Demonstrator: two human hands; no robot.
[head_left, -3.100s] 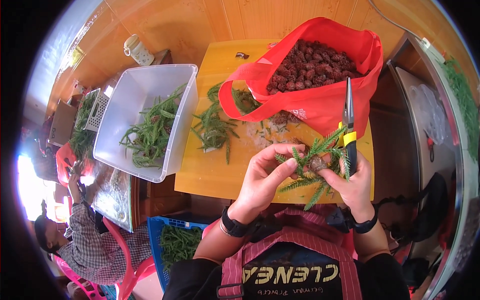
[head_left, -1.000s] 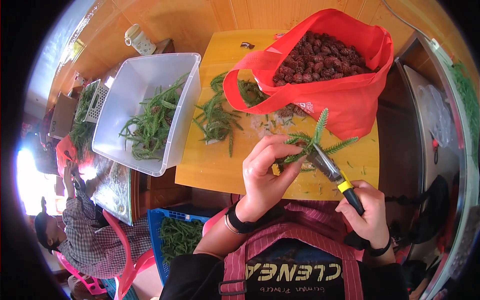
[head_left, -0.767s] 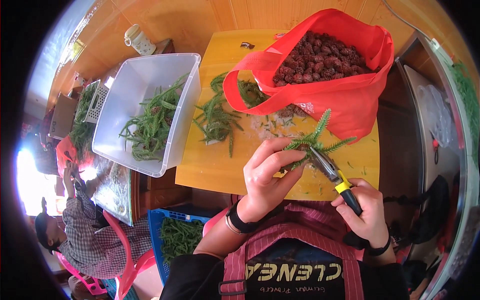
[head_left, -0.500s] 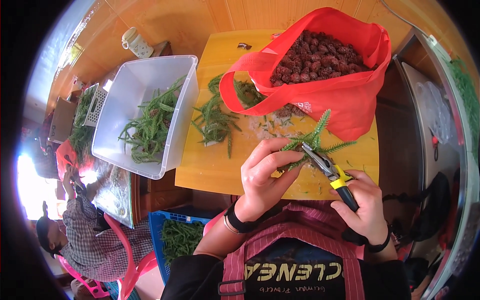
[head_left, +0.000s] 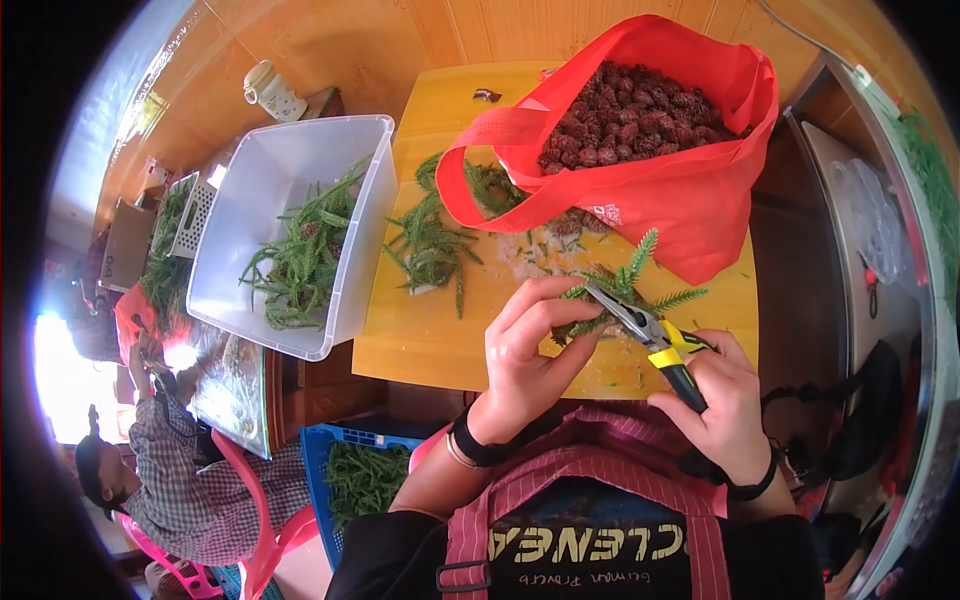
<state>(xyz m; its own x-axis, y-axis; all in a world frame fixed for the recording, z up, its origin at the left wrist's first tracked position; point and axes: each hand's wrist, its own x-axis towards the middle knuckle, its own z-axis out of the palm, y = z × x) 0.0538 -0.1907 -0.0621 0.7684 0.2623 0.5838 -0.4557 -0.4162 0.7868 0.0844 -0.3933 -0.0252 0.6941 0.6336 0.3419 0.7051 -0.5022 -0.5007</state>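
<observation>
Pinched in the fingers of my left hand (head_left: 535, 330) is a green pine sprig (head_left: 634, 272), its needled tips fanning out to the right. My right hand (head_left: 722, 395) is wrapped round the yellow-and-black handles of a pair of pliers (head_left: 655, 335). The metal jaws reach to the sprig's base beside my left fingertips; whether they grip anything there I cannot tell. Both hands are over the near edge of the yellow table (head_left: 460, 350). Just beyond them stands a red bag (head_left: 680, 215) filled with brown pine cones (head_left: 640, 115).
A clear plastic bin (head_left: 225, 290) with green sprigs stands on the left. More sprigs (head_left: 435, 245) lie on the table beside it. Below is a blue crate (head_left: 318, 480) of greenery. At far left a person in a checked shirt (head_left: 190, 480) sits by another table.
The pliers' jaws have shifted slightly left and up, closer to my left fingertips, and the handles are spread a little wider. My left hand keeps hold of the sprig.
</observation>
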